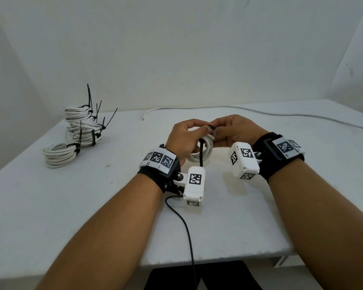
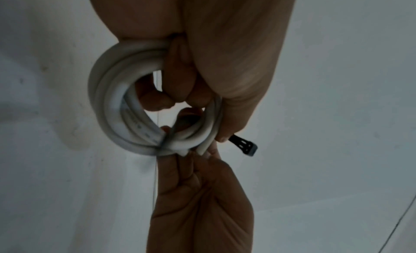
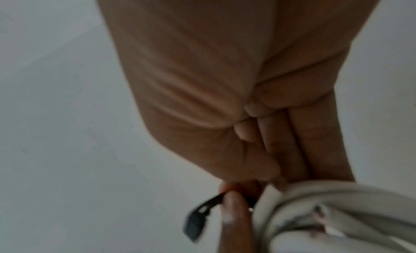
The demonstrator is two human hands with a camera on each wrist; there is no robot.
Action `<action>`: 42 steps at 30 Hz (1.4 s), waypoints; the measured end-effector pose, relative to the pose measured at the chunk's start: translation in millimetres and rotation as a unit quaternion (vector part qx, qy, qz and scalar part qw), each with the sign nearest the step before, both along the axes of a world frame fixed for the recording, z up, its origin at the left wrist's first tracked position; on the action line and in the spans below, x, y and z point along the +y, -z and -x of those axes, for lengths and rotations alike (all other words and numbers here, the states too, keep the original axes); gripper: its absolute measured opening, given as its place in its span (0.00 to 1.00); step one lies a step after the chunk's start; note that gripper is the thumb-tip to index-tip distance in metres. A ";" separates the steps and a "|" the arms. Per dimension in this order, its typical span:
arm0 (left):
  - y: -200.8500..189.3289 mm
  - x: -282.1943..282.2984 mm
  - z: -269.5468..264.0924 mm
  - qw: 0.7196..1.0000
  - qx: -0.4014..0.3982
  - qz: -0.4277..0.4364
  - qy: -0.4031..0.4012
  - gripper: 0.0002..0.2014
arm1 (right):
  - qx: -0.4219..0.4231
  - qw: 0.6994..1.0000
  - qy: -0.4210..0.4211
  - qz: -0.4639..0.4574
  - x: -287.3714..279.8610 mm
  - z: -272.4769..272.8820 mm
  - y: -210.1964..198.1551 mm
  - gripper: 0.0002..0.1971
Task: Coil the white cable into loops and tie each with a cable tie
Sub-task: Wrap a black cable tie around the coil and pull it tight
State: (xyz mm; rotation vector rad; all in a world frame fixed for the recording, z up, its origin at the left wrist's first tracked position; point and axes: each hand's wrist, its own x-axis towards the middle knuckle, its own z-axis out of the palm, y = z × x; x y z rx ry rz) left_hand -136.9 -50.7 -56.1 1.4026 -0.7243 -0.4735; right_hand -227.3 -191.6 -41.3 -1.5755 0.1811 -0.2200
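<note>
Over the white table (image 1: 50, 206), the left hand (image 1: 182, 141) grips the coiled white cable (image 1: 205, 148) while the right hand (image 1: 235, 132) pinches its black cable tie (image 1: 201, 155).

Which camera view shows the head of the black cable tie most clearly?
The left wrist view: the cable tie head is sharp there, sticking out past the left hand, beside the cable coil. The right wrist view shows it blurred. In the head view, fingers mostly hide it; only the strap hangs visible.
</note>
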 end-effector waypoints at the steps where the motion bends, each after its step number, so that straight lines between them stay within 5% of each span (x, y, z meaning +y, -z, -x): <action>1: -1.3 0.3 -0.1 1.000 0.013 0.009 -0.013 0.03 | -0.012 1.000 -0.004 -0.003 1.2 -1.0 -0.5 0.11; 7: -2.3 2.7 -13.4 0.981 0.163 0.040 -0.101 0.06 | -0.045 0.993 -0.095 0.061 10.3 -4.2 0.0 0.25; 11: -0.4 4.0 -14.4 0.969 0.216 0.033 -0.115 0.05 | -0.025 0.969 -0.086 0.228 20.0 -7.7 2.3 0.17; 14: 1.0 1.5 -14.9 0.975 0.185 0.020 -0.120 0.09 | -0.047 0.968 -0.008 0.247 20.8 -12.4 4.1 0.04; 19: 2.1 -1.7 -11.7 0.988 0.091 0.008 -0.121 0.14 | -0.119 0.955 0.153 0.226 12.8 -17.7 2.6 0.08; 31: 0.6 -2.8 -6.8 0.994 0.040 -0.018 -0.098 0.06 | 0.003 0.990 0.056 0.133 18.4 -15.1 -1.4 0.21; 35: 0.5 -1.6 -8.3 0.994 0.039 -0.015 -0.102 0.09 | 0.018 0.986 0.046 0.159 19.9 -13.7 -1.3 0.16; 42: 0.8 0.3 -10.1 0.993 0.013 -0.035 -0.113 0.13 | 0.019 0.996 0.039 0.078 16.4 -19.7 2.5 0.18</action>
